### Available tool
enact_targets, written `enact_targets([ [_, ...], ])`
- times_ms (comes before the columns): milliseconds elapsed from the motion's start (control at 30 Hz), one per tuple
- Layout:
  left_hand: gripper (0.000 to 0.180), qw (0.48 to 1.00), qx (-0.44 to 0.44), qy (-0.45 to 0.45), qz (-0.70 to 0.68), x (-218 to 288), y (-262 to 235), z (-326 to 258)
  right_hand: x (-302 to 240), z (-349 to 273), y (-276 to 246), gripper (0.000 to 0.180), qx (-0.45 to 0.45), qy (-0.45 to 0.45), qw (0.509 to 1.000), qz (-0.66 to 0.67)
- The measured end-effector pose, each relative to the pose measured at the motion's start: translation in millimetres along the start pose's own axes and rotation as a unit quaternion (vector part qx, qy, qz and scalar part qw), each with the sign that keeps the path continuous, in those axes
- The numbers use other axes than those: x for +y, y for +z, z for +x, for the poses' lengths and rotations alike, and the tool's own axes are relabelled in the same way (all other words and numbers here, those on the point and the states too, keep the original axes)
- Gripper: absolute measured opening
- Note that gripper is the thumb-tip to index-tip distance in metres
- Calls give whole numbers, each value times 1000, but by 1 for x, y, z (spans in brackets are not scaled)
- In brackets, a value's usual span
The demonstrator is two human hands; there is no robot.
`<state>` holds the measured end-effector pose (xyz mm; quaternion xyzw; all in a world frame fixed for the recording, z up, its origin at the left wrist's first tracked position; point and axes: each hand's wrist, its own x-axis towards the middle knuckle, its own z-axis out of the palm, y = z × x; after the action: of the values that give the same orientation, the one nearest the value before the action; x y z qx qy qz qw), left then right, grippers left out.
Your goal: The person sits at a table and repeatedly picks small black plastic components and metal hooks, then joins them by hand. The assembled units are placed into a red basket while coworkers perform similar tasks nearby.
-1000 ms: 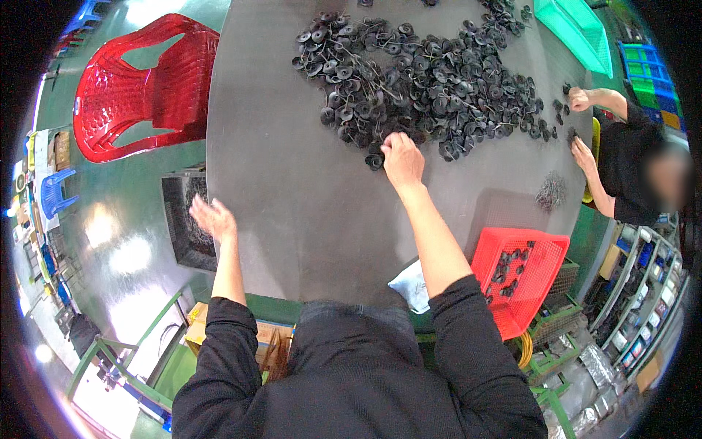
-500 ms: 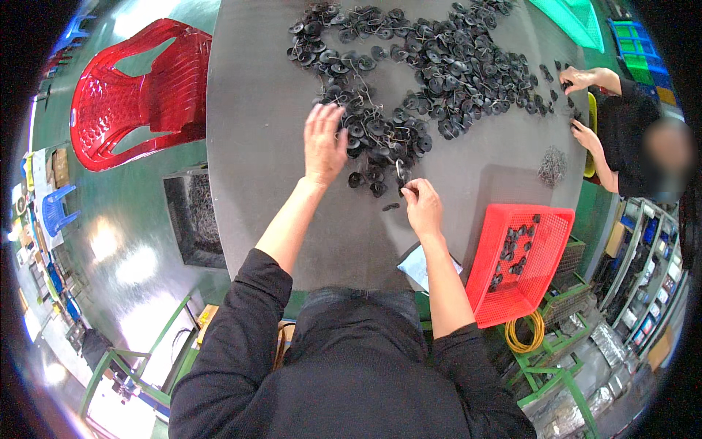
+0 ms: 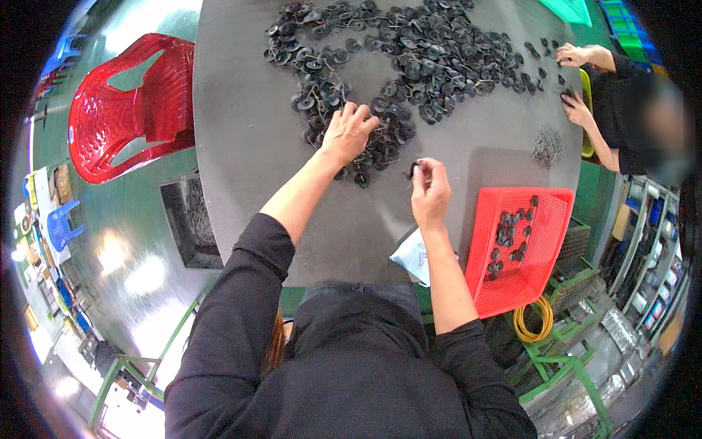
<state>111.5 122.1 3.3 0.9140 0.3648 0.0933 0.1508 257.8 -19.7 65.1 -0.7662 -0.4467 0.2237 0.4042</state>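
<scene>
My left hand (image 3: 348,134) is over the near part of a pile of black rubber discs (image 3: 398,130), its fingers bent down into them. Whatever those fingertips grip is hidden under the hand. To the right of that pile, just above the table, my right hand (image 3: 431,193) pinches a small black disc (image 3: 413,170) between thumb and fingers. Thin pale wires or strings run among the heaped discs. A larger heap of similar discs (image 3: 431,55) spreads across the far side of the grey table (image 3: 248,146).
A red plastic basket (image 3: 479,252) holding several discs stands at the right. Close to my right forearm lies a pale blue packet (image 3: 413,256). A heap of thin metal pieces (image 3: 546,146) sits near a co-worker's hands (image 3: 578,110). At left is a red chair (image 3: 139,110).
My left hand has moved right over the pile, its fingers going from spread to bent. My right hand has turned, lifting a disc. Loose dark pieces beside it no longer show on the table.
</scene>
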Motion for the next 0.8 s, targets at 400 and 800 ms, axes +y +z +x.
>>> enact_targets([
  [400,14,944,253,-33,-208,35,-91,43,69,-21,-6,18,-65,233,969,58],
  [800,31,987,47,-116,-96,34,-15,-25,104,-37,-33,25,-33,480,565,670],
])
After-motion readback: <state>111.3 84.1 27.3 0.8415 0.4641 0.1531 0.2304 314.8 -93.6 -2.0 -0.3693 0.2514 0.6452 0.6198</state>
